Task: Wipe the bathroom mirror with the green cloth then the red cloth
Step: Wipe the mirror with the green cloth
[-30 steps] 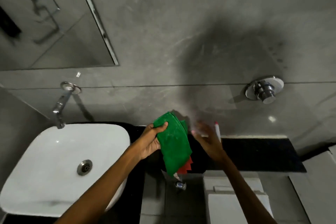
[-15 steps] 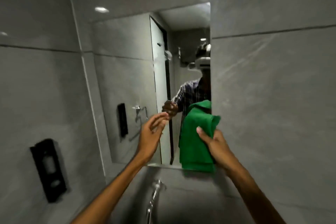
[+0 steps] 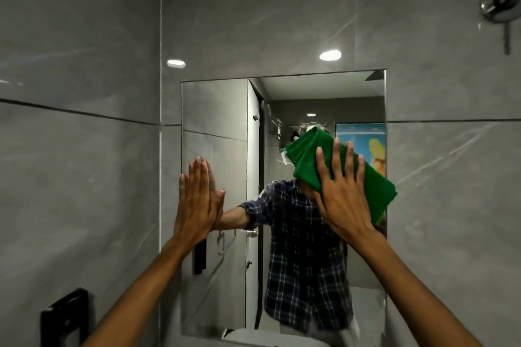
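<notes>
While the right hand point(image 3: 342, 197) presses flat with its fingers spread wide against the green cloth point(image 3: 335, 166), the cloth lies folded against the upper right part of the bathroom mirror point(image 3: 222, 110), its lower right corner reaching past the mirror's right edge onto the grey tiled wall point(image 3: 451, 177). That hand grips nothing; it is fully open and pins the cloth to the glass with palm and fingers. The left hand point(image 3: 197, 200) is likewise open and empty, fingers straight and held together, its palm laid on the left side of the mirror close to the left edge, meeting its own reflection there. Both bare forearms rise from the bottom of the view toward the glass. The mirror reflects a person in a dark plaid shirt, with the cloth covering the head area, along with a white door and a colourful picture at the right. A black wall-mounted box point(image 3: 66, 315) sits low on the left wall, and a chrome fitting point(image 3: 500, 4) is fixed high on the right. The white rim of a basin point(image 3: 270, 338) shows just under the mirror. The red cloth cannot be seen.
</notes>
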{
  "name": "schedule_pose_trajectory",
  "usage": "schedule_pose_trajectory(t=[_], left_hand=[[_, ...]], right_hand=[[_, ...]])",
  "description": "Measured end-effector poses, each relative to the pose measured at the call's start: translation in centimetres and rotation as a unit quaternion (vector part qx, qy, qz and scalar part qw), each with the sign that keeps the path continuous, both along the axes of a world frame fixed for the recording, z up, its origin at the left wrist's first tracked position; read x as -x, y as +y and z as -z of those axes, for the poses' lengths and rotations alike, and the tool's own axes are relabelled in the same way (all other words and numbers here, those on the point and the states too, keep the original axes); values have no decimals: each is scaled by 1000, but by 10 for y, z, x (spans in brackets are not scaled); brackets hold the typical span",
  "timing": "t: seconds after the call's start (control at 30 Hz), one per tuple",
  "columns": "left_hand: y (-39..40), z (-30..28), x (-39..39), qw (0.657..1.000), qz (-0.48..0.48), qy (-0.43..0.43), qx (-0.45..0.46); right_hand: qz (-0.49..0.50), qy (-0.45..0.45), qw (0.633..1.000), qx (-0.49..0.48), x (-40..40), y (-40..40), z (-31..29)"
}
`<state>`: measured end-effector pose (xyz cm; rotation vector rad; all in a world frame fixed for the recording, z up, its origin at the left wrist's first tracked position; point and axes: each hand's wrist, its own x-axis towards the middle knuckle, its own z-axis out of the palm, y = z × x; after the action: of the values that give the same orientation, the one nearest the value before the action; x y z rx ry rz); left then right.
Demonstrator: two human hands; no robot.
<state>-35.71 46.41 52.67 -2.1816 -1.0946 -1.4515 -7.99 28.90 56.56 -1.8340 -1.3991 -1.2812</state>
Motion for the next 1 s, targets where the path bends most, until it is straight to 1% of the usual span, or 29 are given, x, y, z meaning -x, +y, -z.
schedule_pose_trajectory(t=[0.03,0.07,0.13,0.2,0.23,0.27,0.3,0.33,0.37,0.4,0.43,0.47,0.5,0.53,0.57,0.6,0.67,0.7,0.73,0.77,0.8,0.83,0.87,0.9,0.93,0.97,1.0], left_hand=[[6,2,-5,1000,-13,-5,-13],[15,5,-8,999,-17,-15,-28],[30,10,-8,998,-16,-22,-58],[36,12,-8,997,-16,-22,-75],[38,14,-8,996,-18,-23,-79],[39,14,-8,996,-19,-25,-81],[39,15,-9,996,-21,-25,-84],[39,14,-8,996,-24,-23,-84],[39,14,-7,996,-26,-19,-84],[39,15,-7,996,-27,-13,-83],[39,14,-6,996,-27,-11,-83],[39,15,-6,996,-25,-13,-80],[39,14,-6,996,-23,-19,-81],[39,15,-8,996,-21,-21,-82],[39,16,-8,996,-20,-21,-83],[38,19,-8,996,-21,-20,-86],[42,21,-8,995,-23,-15,-94],[43,23,-8,995,-22,-15,-95],[46,22,-8,995,-21,-16,-99],[47,21,-7,994,-21,-19,-102],[49,18,-7,994,-20,-22,-103],[50,17,-7,994,-18,-20,-105],[50,17,-7,994,-17,-19,-104],[50,18,-7,994,-17,-18,-104],[50,19,-6,994,-17,-18,-104],[50,18,-6,994,-15,-20,-105],[49,18,-6,994,-10,-21,-103]], right_hand=[[11,-27,1000,-2,-6,4,2],[23,-27,999,-14,-7,10,0],[43,45,994,-93,7,26,-16],[42,168,963,-205,39,46,-43],[23,209,951,-227,60,57,-55],[7,206,953,-224,78,69,-61],[-10,149,969,-196,90,81,-59],[-28,51,987,-150,97,90,-48],[-48,-50,993,-91,98,93,-32],[-65,-135,988,-38,90,90,-14],[-69,-193,979,-7,76,84,2],[-61,-210,976,3,58,75,16],[-45,-192,980,-13,43,67,23],[-22,-143,988,-43,30,58,22],[2,-74,994,-84,24,52,14],[20,2,991,-135,25,51,0],[33,131,963,-232,48,60,-47],[18,168,952,-254,66,68,-71],[-3,174,950,-259,84,78,-94],[-18,146,958,-246,98,89,-106],[-36,84,973,-210,109,99,-110],[-48,-6,987,-151,114,106,-103],[-65,-104,989,-85,112,108,-89],[-81,-190,978,-31,102,105,-75],[-84,-244,966,1,85,98,-62],[-73,-258,963,2,66,90,-52],[-51,-232,971,-26,49,81,-46]])
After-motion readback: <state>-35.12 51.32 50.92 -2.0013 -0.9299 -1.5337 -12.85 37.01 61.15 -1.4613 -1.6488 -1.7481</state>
